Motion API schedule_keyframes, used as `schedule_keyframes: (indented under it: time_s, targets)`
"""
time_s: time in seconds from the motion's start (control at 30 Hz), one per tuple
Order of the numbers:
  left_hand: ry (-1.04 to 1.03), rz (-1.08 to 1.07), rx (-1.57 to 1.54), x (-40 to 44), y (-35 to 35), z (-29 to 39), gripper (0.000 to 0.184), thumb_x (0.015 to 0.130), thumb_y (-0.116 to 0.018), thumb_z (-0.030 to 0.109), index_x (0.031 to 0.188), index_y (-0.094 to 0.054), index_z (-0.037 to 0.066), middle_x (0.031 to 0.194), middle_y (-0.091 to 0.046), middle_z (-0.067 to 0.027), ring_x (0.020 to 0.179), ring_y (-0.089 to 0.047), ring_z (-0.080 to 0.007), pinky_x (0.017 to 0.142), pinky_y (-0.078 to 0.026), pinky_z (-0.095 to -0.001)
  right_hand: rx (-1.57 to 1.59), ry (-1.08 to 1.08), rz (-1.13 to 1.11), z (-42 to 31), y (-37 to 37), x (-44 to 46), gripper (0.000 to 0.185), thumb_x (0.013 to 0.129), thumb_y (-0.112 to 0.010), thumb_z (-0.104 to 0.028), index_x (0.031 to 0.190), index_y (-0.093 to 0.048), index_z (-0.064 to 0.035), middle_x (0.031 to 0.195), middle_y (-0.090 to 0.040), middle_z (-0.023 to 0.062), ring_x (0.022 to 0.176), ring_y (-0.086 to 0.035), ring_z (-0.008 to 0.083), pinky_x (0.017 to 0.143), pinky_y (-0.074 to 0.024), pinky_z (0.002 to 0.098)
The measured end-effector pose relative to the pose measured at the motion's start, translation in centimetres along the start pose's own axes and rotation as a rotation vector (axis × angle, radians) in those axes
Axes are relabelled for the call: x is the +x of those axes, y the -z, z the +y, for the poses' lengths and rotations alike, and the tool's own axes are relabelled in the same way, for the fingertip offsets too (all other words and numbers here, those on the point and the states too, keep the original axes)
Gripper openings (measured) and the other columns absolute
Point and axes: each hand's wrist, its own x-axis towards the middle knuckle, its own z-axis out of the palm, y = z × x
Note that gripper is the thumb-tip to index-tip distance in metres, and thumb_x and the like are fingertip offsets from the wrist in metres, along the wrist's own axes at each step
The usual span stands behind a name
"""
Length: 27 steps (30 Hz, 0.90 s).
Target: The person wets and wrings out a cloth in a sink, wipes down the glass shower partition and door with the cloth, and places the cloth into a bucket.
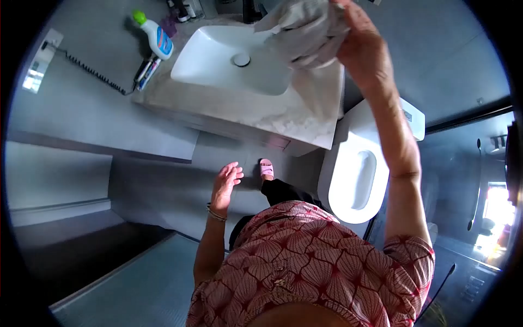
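My right hand (368,52) is stretched out high on the right with its fingers closed on a crumpled pale grey cloth (313,32). The bunched cloth covers the right end of the white washbasin (207,57), and some of its folds hide the rim there. Whether it touches the basin, I cannot tell. My left hand (224,185) hangs over the floor in front of the counter, holding nothing, its fingers extended and slightly bent. A bracelet circles that wrist.
On the marble-patterned counter (302,117), a spray bottle (157,39) with a green top stands left of the basin, beside a toothpaste-like tube (148,75). A black tap (250,12) rises behind the basin. A white toilet (357,174) is right of the counter. A coiled black cord (95,71) hangs left.
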Motion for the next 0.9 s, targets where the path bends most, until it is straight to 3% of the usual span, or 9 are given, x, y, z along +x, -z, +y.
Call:
schedule_keyframes:
  time_s: [0.17, 0.23, 0.27, 0.37, 0.47, 0.57, 0.7, 0.77, 0.9]
  targets:
    - [-0.212, 0.033, 0.156, -6.6, -1.3, 6.6, 0.033, 0.091, -0.049, 0.024, 0.116, -0.05, 0.002, 0.103, -0.059, -0.0095, 0.09, -0.058, -0.0163, 0.077, -0.046, -0.0283, -0.019, 0.152, 0.041, -0.3, -0.6, -4.6, 0.051, 0.082, -0.054, -0.005, 0.131, -0.04, -0.0098, 0.11, -0.055, 0.0013, 0.092, -0.055, 0.0125, 0.076, -0.0466, 0.0253]
    - [0.014, 0.093, 0.037, -11.8, -7.1, 6.6, 0.032, 0.091, -0.049, 0.023, 0.115, -0.051, 0.002, 0.103, -0.059, -0.0096, 0.09, -0.058, -0.0167, 0.077, -0.045, -0.0282, -0.032, -0.175, 0.058, 1.6, 3.1, -3.0, 0.043, 0.079, -0.054, -0.008, 0.122, -0.05, -0.0097, 0.1, -0.063, 0.008, 0.086, -0.06, 0.0209, 0.073, -0.0483, 0.0297]
    - [0.002, 0.091, 0.009, -11.6, -8.4, 8.2, 0.032, 0.091, -0.049, 0.022, 0.115, -0.051, 0.002, 0.104, -0.059, -0.0097, 0.09, -0.058, -0.017, 0.078, -0.045, -0.0284, -0.091, -0.091, -0.033, -0.6, 1.5, -2.7, 0.072, 0.072, -0.06, -0.003, 0.137, -0.028, -0.0044, 0.138, -0.034, 0.0123, 0.107, -0.052, 0.0159, 0.098, -0.0338, 0.0268]
    - [-0.058, 0.074, 0.049, -8.9, -8.4, 11.9, 0.032, 0.091, -0.047, 0.021, 0.116, -0.05, 0.002, 0.105, -0.059, -0.0105, 0.09, -0.058, -0.0182, 0.079, -0.045, -0.0296, -0.326, -0.302, -0.04, 5.0, 4.1, 0.3, 0.06, 0.074, -0.063, -0.011, 0.128, -0.039, 0.0022, 0.107, -0.06, 0.0119, 0.097, -0.054, 0.0175, 0.091, -0.0377, 0.0266]
    - [-0.214, -0.004, 0.069, -4.8, -7.2, 17.3, 0.036, 0.093, -0.044, 0.026, 0.116, -0.049, 0.0, 0.104, -0.058, -0.0108, 0.092, -0.057, -0.0186, 0.079, -0.043, -0.0311, -0.494, -0.492, 0.03, 11.9, 6.1, 2.3, 0.03, 0.074, -0.063, -0.016, 0.099, -0.062, -0.0004, 0.094, -0.062, 0.007, 0.085, -0.057, 0.0167, 0.079, -0.0445, 0.0294]
    - [-0.253, -0.046, 0.046, 0.8, -4.9, 22.2, 0.037, 0.093, -0.044, 0.028, 0.117, -0.048, 0.001, 0.103, -0.058, -0.0109, 0.091, -0.057, -0.0184, 0.078, -0.043, -0.0309, -0.13, -0.423, 0.123, 15.8, 4.7, 5.7, 0.031, 0.074, -0.061, -0.009, 0.104, -0.06, -0.0017, 0.096, -0.062, 0.0078, 0.088, -0.056, 0.0164, 0.081, -0.0445, 0.0287]
    - [-0.228, -0.091, -0.01, 7.2, -4.4, 26.3, 0.033, 0.094, -0.043, 0.026, 0.114, -0.05, 0.001, 0.099, -0.06, -0.01, 0.086, -0.058, -0.0163, 0.073, -0.044, -0.027, -0.276, -0.399, 0.141, 16.5, 2.3, 9.4, 0.034, 0.075, -0.057, -0.003, 0.11, -0.057, -0.002, 0.1, -0.061, 0.0093, 0.092, -0.056, 0.0175, 0.082, -0.0443, 0.0284]
    - [-0.181, -0.146, -0.019, 10.5, -4.0, 26.5, 0.032, 0.093, -0.043, 0.025, 0.113, -0.051, 0.002, 0.098, -0.06, -0.0096, 0.085, -0.058, -0.0162, 0.072, -0.045, -0.0269, -0.159, -0.256, 0.122, 17.6, 2.5, 11.2, 0.036, 0.077, -0.058, -0.005, 0.113, -0.054, -0.0028, 0.099, -0.061, 0.0113, 0.094, -0.056, 0.0177, 0.082, -0.0443, 0.0283]
    - [-0.123, -0.223, -0.019, 16.0, -4.1, 25.7, 0.03, 0.093, -0.043, 0.024, 0.112, -0.05, 0.002, 0.096, -0.061, -0.0102, 0.083, -0.059, -0.019, 0.072, -0.046, -0.0298, -0.782, -0.227, 0.519, 16.1, 8.2, 17.4, 0.06, 0.075, -0.067, -0.032, 0.121, -0.046, -0.0003, 0.092, -0.063, 0.0176, 0.084, -0.062, 0.0236, 0.075, -0.0478, 0.034]
